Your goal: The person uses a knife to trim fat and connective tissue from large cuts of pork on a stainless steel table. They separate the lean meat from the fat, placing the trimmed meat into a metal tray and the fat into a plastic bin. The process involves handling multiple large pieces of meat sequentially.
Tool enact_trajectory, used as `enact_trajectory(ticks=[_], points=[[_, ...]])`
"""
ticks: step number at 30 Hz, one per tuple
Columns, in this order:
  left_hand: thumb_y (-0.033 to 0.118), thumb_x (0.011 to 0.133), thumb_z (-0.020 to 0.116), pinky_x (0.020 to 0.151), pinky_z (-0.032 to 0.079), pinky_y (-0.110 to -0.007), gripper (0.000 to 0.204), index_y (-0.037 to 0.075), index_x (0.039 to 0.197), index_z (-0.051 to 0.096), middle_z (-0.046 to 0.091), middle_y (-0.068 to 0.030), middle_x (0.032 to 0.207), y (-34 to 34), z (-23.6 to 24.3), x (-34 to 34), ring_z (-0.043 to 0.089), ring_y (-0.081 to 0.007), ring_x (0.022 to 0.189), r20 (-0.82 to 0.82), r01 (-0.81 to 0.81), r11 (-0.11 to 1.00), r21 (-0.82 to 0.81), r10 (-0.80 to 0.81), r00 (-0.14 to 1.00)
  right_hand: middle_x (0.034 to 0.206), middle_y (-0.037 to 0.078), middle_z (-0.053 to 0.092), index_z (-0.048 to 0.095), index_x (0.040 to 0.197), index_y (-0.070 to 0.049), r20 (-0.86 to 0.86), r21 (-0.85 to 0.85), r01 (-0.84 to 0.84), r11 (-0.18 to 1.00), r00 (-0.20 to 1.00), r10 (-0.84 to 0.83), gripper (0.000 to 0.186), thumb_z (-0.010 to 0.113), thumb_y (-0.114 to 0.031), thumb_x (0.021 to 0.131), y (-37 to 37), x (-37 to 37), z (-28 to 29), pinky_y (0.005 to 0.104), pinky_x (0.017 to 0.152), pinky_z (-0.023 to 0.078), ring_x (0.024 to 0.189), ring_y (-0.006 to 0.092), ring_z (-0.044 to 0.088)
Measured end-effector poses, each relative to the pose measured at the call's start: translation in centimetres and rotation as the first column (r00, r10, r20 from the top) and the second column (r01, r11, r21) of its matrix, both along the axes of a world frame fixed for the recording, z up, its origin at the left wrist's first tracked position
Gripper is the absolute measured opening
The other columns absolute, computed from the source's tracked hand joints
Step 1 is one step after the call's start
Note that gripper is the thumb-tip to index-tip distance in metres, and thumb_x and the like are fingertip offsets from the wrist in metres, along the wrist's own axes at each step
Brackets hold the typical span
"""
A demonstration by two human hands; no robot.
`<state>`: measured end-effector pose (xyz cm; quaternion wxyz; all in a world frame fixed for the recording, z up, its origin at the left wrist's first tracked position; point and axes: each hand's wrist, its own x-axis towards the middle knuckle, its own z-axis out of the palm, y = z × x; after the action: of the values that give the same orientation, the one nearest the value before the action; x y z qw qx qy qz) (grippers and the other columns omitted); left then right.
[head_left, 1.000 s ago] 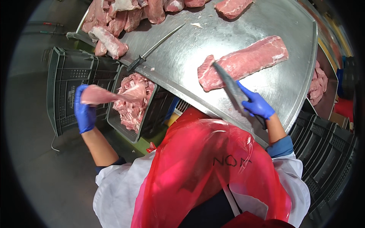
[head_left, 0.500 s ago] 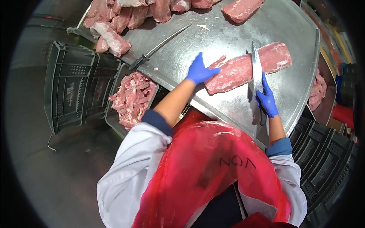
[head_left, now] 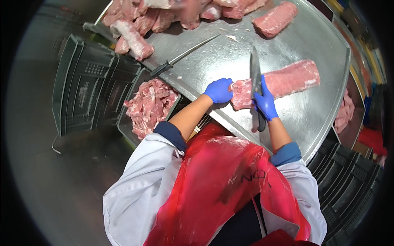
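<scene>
A long pink boneless pork loin (head_left: 293, 78) lies across the steel table, its left end nearest me. My left hand (head_left: 219, 91), in a blue glove, is closed at that left end, its fingers curled around the meat's edge. My right hand (head_left: 266, 102), also gloved in blue, grips the black handle of a long knife (head_left: 255, 67). The blade points away from me and passes over the loin near its left end. Whether the edge is cutting in or resting on the surface cannot be made out.
A sharpening steel (head_left: 188, 53) lies by the left edge of the table (head_left: 205, 65). Several meat pieces (head_left: 162, 20) are heaped at the far left, and another loin (head_left: 277, 19) lies far right. Trimmings (head_left: 151, 107) fill a crate at left, beside a dark upright crate (head_left: 88, 90). More crates (head_left: 344, 176) stand right.
My left hand has gone from spread fingers to a closed grip on the loin's end. The knife and right hand have moved left along the meat. The whole view has shifted slightly.
</scene>
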<state>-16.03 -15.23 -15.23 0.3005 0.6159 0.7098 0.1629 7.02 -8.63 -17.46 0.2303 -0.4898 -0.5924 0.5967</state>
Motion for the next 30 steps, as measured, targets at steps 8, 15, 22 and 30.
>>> enact_trajectory(ticks=[8, 15, 22, 30], points=[[0.000, 0.082, 0.065, 0.078, 0.053, -0.033, 0.018, 0.003, 0.096, 0.056, 0.060, -0.0028, 0.093, -3.5, -5.7, -0.1, 0.061, -0.0164, 0.091, 0.582, -0.297, 0.921, 0.251, 0.102, 0.807, 0.082, 0.023, 0.068, 0.020, 0.162, -0.023, 0.277, 0.090, -0.298, 0.950, 0.924, 0.263, 0.080, 0.054, -0.010, 0.091, -1.4, -3.0, 2.4, 0.0381, 0.074, 0.054, 0.075, 0.0296, 0.069], [0.006, 0.074, 0.071, 0.081, 0.049, -0.031, 0.023, 0.007, 0.094, 0.061, 0.056, -0.0072, 0.089, -2.8, -4.1, 0.7, 0.058, -0.0188, 0.086, 0.661, -0.448, 0.815, 0.367, 0.111, 0.742, 0.118, 0.017, 0.069, 0.024, 0.161, -0.018, 0.204, -0.434, -0.502, 0.748, 0.754, 0.625, 0.078, 0.052, -0.005, 0.090, -4.2, 3.0, 7.8, 0.0344, 0.080, 0.055, 0.092, 0.0253, 0.068], [0.010, 0.088, 0.061, 0.084, 0.050, -0.035, 0.021, 0.001, 0.107, 0.064, 0.064, -0.0095, 0.103, -7.1, 5.5, -5.1, 0.061, -0.0206, 0.090, 0.562, -0.387, 0.737, 0.553, 0.013, 0.827, 0.083, 0.011, 0.070, 0.027, 0.161, -0.023, 0.096, -0.179, -0.657, 0.733, 0.730, 0.677, 0.076, 0.057, -0.006, 0.093, -4.3, -3.5, 2.7, 0.0323, 0.064, 0.054, 0.061, 0.0141, 0.061], [0.013, 0.091, 0.065, 0.093, 0.051, -0.035, 0.033, -0.001, 0.121, 0.065, 0.070, -0.0156, 0.117, -26.1, -2.8, -28.9, 0.067, -0.0233, 0.105, -0.061, -0.629, 0.759, 0.168, 0.645, 0.762, 0.122, 0.005, 0.063, 0.026, 0.161, -0.022, -0.030, -0.042, -0.146, 0.988, 0.989, 0.145, 0.081, 0.057, 0.001, 0.091, 3.4, 9.9, 2.2, 0.0228, 0.055, 0.050, 0.069, 0.0072, 0.058]])
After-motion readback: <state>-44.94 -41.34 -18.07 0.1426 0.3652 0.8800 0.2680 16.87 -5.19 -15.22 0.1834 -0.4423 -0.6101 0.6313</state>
